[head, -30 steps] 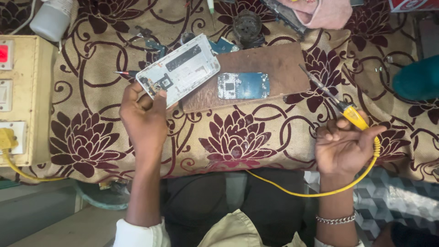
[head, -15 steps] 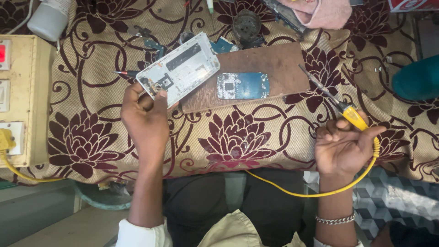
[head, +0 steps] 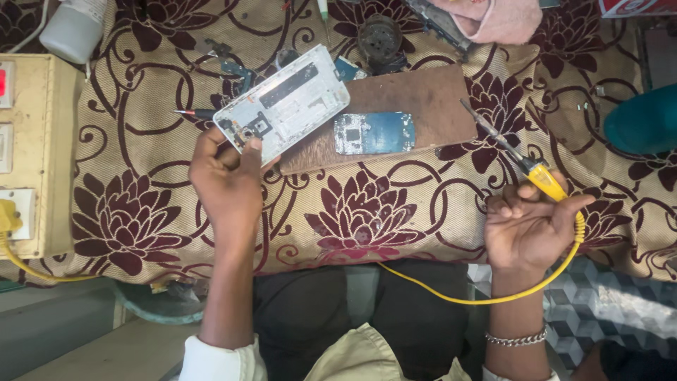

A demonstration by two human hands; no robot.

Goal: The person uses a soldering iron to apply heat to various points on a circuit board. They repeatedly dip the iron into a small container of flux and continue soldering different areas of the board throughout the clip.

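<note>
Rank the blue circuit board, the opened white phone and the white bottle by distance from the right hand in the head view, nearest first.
From the right hand, which holds the yellow soldering iron:
1. Blue circuit board, on the brown board at centre.
2. Opened white phone, further left, pinned by the left hand.
3. White bottle, top left corner, farthest.

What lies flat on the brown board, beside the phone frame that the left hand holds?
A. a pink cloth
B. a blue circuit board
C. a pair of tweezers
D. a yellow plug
B: a blue circuit board lies on the brown board, just right of the opened phone frame held by the left hand.
</note>
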